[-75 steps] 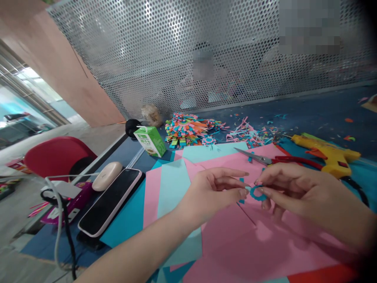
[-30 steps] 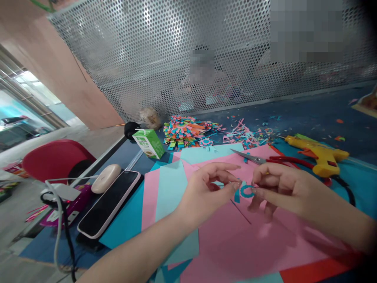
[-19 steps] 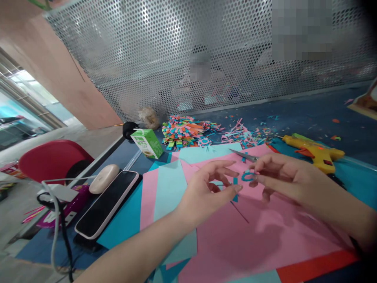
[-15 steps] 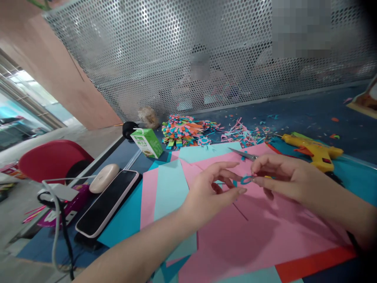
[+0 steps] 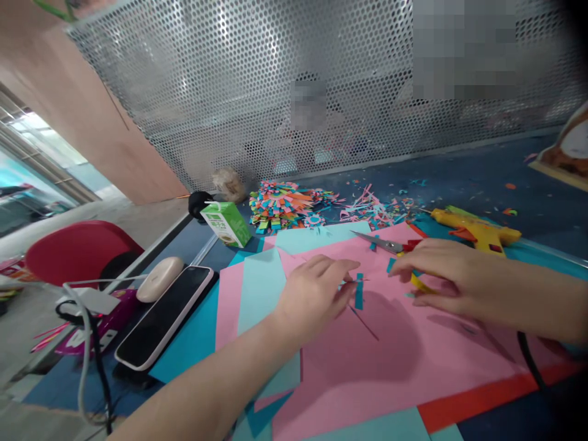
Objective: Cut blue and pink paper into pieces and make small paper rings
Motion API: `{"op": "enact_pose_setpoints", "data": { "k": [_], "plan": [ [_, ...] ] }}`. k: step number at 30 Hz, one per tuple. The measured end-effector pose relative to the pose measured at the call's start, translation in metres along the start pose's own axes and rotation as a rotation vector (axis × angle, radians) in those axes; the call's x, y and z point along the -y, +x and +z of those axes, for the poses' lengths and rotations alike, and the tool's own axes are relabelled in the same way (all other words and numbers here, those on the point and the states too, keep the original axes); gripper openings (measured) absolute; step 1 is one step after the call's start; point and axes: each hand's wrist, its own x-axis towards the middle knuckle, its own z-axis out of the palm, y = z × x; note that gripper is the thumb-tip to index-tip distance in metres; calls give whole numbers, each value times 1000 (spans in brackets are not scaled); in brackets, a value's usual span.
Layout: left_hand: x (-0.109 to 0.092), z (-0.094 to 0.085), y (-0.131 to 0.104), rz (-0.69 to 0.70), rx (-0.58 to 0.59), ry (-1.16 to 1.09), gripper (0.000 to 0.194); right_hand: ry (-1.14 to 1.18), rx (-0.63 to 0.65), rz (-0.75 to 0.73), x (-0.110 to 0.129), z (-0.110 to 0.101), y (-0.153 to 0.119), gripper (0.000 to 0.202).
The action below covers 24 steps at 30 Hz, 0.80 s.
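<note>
My left hand (image 5: 315,291) rests low on the pink paper sheet (image 5: 390,367), fingers curled, with a short blue paper strip (image 5: 358,291) pinched at its fingertips. My right hand (image 5: 441,272) lies low over the same sheet, fingers pointing left. A small blue paper piece (image 5: 390,264) shows at its fingertips, and a yellow strip (image 5: 420,283) lies under its fingers. The two hands are a short gap apart. Light blue sheets (image 5: 260,285) lie to the left under the pink ones.
Red-handled scissors (image 5: 383,243) and a yellow glue gun (image 5: 478,229) lie just beyond my right hand. Further back are a pile of folded coloured paper (image 5: 280,205), scraps (image 5: 372,211) and a green carton (image 5: 225,223). A phone (image 5: 165,315), white pebble-shaped object (image 5: 160,278) and cables (image 5: 87,343) sit left.
Both hands have dropped from mid-air to the pink sheet and moved apart. The blue ring held between them earlier no longer shows as a ring. The view shifted slightly.
</note>
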Motion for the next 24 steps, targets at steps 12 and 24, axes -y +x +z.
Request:
{"op": "enact_pose_setpoints", "data": {
  "k": [12,24],
  "plan": [
    [-12,-8,-2,-163,230,-105,47,-235,20,-114,-3,13,-6,22],
    [-18,-10,-1,-114,190,-102,37,-254,-58,-164,-1,19,-12,34]
  ]
}}
